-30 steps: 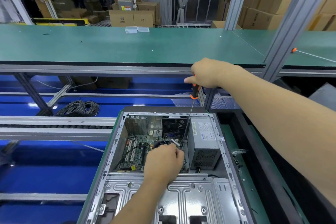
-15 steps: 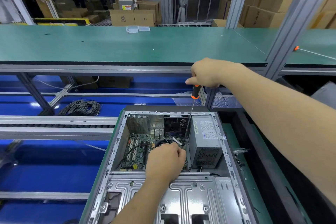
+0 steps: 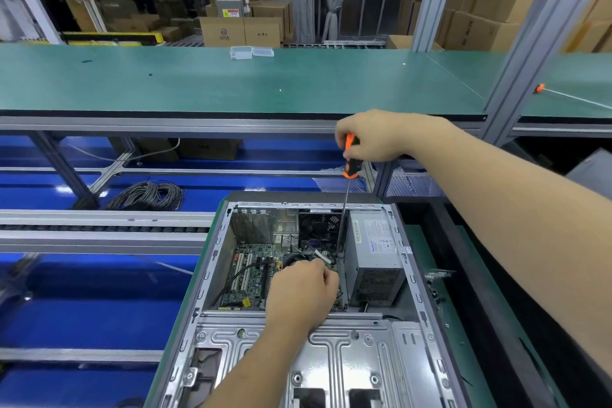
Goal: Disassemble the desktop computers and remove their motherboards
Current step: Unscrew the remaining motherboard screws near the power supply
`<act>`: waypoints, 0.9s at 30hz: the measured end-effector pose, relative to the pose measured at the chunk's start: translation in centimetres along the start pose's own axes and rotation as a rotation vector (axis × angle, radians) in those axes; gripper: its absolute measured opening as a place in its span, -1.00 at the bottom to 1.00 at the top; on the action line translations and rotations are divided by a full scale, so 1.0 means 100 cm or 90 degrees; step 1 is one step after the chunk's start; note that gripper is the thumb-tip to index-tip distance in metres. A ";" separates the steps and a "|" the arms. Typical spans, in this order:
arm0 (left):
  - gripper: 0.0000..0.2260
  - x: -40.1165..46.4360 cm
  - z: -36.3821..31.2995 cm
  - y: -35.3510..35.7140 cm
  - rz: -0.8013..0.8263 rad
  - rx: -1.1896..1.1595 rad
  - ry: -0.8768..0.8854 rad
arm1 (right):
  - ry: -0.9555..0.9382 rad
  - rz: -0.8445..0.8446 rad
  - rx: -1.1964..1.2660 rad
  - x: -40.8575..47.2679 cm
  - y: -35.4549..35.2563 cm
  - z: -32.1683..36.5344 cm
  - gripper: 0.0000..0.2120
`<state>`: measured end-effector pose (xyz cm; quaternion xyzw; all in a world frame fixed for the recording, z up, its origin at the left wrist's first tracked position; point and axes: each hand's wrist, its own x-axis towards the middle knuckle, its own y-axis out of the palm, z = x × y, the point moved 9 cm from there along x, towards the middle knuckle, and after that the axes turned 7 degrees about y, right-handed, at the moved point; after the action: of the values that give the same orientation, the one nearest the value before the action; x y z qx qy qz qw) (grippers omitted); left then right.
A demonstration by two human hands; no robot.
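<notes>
**Screwdriver grip shifts, screw work goes on**

Over the last second the right hand [image 3: 374,136] has rolled slightly on the screwdriver [image 3: 350,159]: more orange handle now shows below the fingers, likely a turn in progress. Grip closed round the handle; shaft runs straight down between fan [image 3: 319,225] and power supply [image 3: 374,258], tip hidden. Left hand [image 3: 303,291] unchanged, fingers curled deep in the computer case [image 3: 212,275] over the motherboard [image 3: 251,275]; what it grips, cannot tell. Motherboard is still mounted in the case, cables attached. Probably loosening a screw; removal not close yet.
</notes>
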<state>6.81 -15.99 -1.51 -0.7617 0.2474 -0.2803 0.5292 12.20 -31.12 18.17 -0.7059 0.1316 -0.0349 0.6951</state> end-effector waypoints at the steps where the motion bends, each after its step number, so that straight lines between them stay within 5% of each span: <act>1: -0.66 0.000 0.000 0.000 -0.001 0.001 0.000 | -0.008 0.015 0.043 -0.001 0.001 0.001 -0.85; 5: -0.66 0.000 0.000 0.000 -0.002 -0.002 0.001 | 0.053 -0.117 0.063 0.000 -0.002 -0.007 -0.63; 12: -0.65 0.000 0.000 -0.001 -0.003 -0.004 0.004 | 0.058 -0.428 0.495 -0.034 0.024 -0.028 -0.60; 17: -0.66 0.000 0.001 0.000 -0.002 0.003 -0.002 | 0.058 -0.375 0.537 -0.033 0.056 -0.019 -0.20; 27: -0.67 0.001 0.006 -0.005 -0.041 -0.048 -0.022 | 0.038 -0.404 0.526 -0.044 0.028 -0.024 -0.15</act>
<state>7.32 -15.46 -1.21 -0.7933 0.2236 -0.2743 0.4954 7.04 -32.43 16.04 -0.3768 -0.0938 -0.3128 0.8668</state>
